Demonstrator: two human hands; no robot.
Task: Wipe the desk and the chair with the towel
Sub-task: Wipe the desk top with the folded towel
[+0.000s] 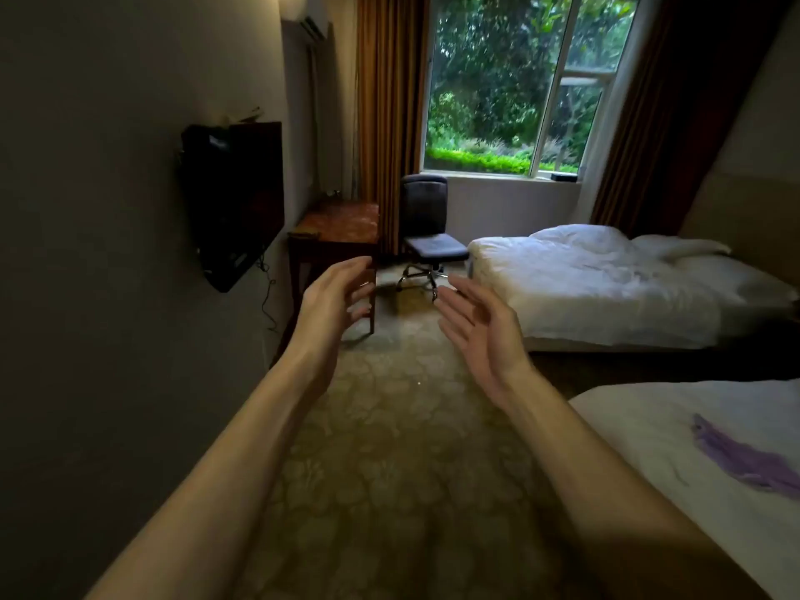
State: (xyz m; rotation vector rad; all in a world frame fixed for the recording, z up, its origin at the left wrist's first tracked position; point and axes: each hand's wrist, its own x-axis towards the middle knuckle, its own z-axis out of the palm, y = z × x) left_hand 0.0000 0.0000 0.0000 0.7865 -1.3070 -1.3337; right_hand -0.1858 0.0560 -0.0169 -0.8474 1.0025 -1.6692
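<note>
Left hand (335, 292) and right hand (478, 324) raised mid-frame, fingers released, holding nothing. Purple towel (744, 459) on bed (640, 430), lower right. Tabletop (342, 223), chair (428, 233) centre.

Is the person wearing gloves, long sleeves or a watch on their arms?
No. The left hand and the right hand are bare, with no gloves, and no rings show. The left forearm and right forearm are bare too, with no sleeve, watch or bracelet in view.
</note>
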